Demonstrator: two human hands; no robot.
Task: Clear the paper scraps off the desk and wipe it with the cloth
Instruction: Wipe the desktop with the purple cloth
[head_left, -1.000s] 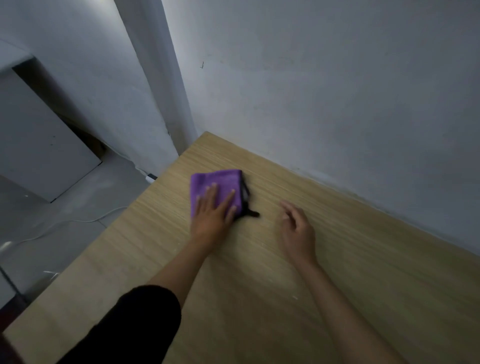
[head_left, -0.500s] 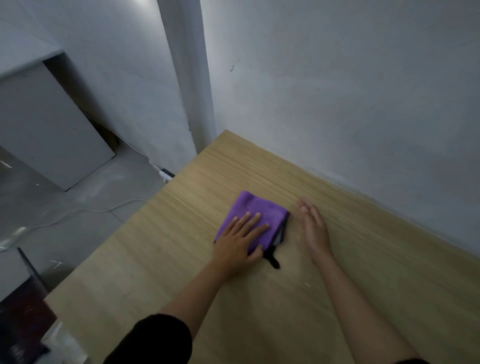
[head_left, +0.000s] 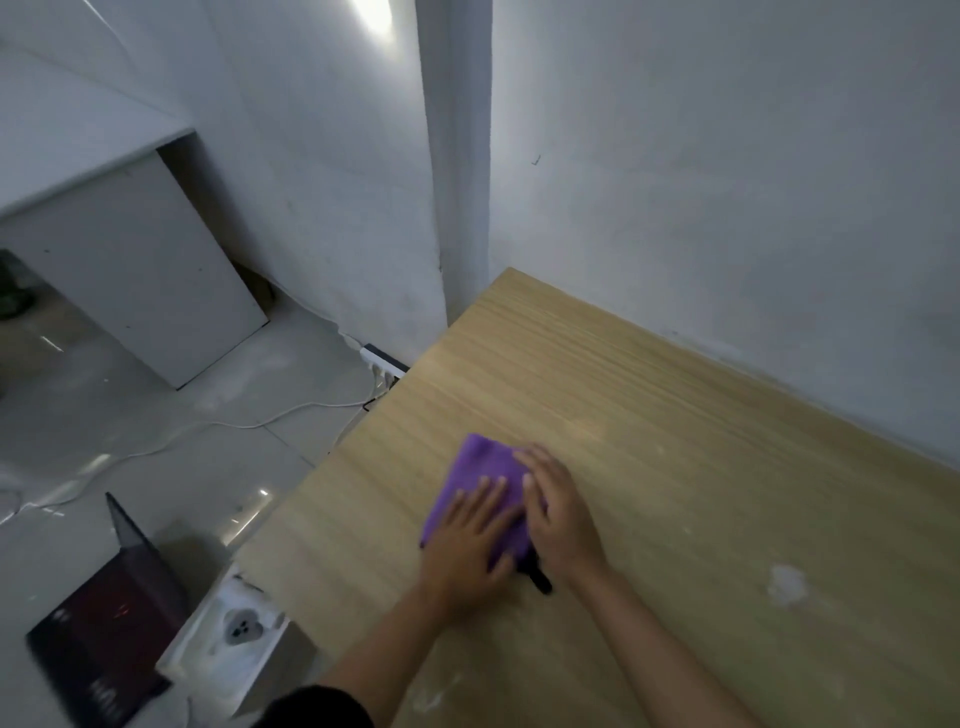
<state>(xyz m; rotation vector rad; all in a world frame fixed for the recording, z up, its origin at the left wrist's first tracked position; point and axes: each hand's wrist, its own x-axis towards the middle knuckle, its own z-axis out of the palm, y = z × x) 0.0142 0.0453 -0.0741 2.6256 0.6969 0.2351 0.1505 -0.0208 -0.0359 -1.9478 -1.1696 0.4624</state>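
The cloth (head_left: 485, 478) had slid down the desk (head_left: 675, 467) from 12 o'clock toward 6 o'clock, and the right hand (head_left: 561, 514) had joined the left hand (head_left: 467, 540) flat on it, side by side, so I think wiping was well under way.

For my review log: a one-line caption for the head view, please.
Left hand and right hand press a purple cloth flat on the wooden desk.
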